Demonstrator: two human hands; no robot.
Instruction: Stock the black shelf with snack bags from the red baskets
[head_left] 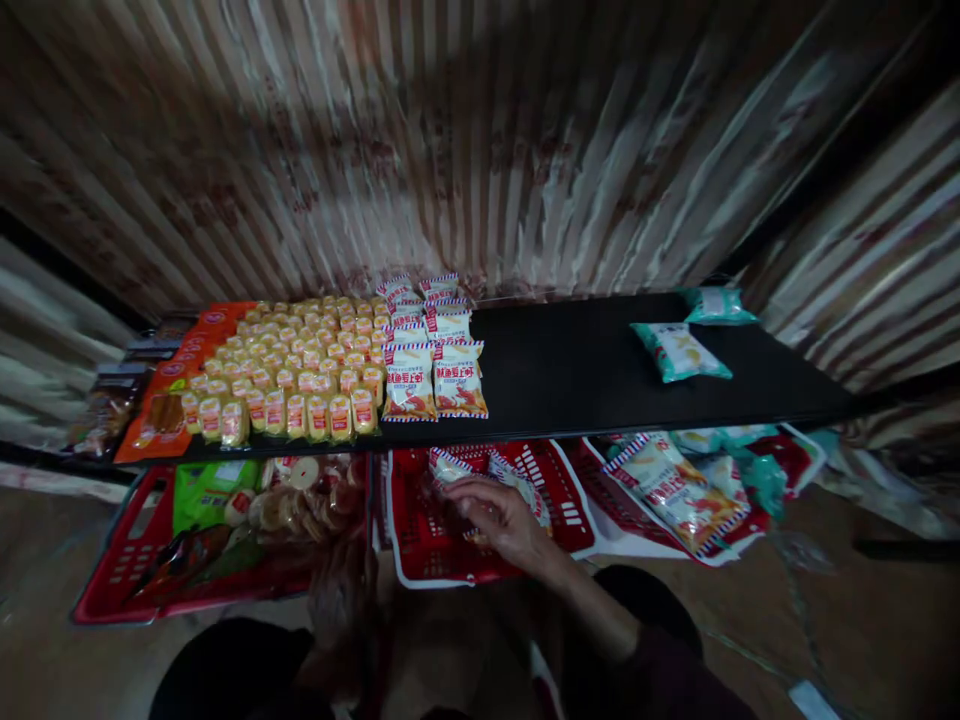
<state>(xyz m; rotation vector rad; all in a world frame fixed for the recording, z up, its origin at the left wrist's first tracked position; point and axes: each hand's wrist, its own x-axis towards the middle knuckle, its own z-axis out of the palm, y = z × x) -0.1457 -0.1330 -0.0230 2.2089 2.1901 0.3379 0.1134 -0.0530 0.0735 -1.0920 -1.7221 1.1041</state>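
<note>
Right hand (517, 530) is down in the middle basket (568, 485), fingers curled at white snack bags (531, 488); fingertips partly hidden, so can't tell if the grip is clamped on one or just touching. Left hand (337, 595) low by the left basket (105, 595), very dark, grip state can't be made out. Bags partly covered by the right hand; basket tops run under the shelf's front edge. Right basket (600, 490) holds more bags, its back part hidden.

Black shelf (555, 370): matching shrimp-print bags (460, 380) in two columns left of center, front pair at the front edge; small yellow packs (300, 350) in rows beside them; orange packs (176, 400) toward left end; two teal bags (682, 352) near back right corner. Striped, pleated sheeting (480, 180) behind, dim light, brownish floor (750, 610).
</note>
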